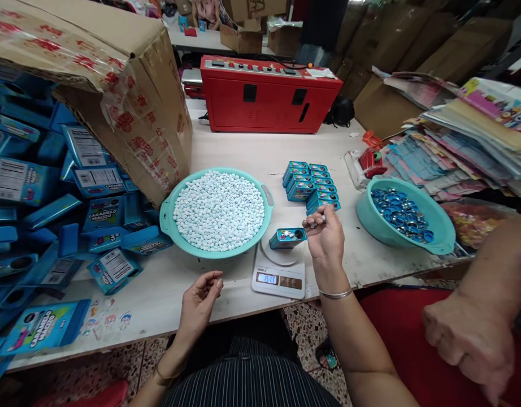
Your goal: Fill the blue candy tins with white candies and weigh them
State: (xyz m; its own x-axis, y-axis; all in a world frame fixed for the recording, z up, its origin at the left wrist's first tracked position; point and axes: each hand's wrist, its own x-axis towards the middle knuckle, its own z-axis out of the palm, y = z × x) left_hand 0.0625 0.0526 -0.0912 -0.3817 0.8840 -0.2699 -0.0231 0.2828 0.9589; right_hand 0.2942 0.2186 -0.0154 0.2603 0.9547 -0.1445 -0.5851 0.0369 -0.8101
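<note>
My right hand (326,237) is raised beside the kitchen scale (281,277), with small white candies pinched in its curled fingers. A blue candy tin (288,240) stands on the scale's round plate, just left of that hand, with white candies lying on its top near a dark round opening. The scale's display is lit. Over the table's front edge, my left hand (203,297) is closed in a loose curl; its inside is hidden. A turquoise basin (171,240) heaped with white candies (220,212) sits beyond my left hand.
Blue tins (103,215) spill from a tipped cardboard box (167,107) at left. Several blue tins (309,186) stand grouped behind the scale. A turquoise bowl (442,226) holds blue-and-silver lids. A red machine (264,102) stands behind. Another person's hand (472,333) is at right.
</note>
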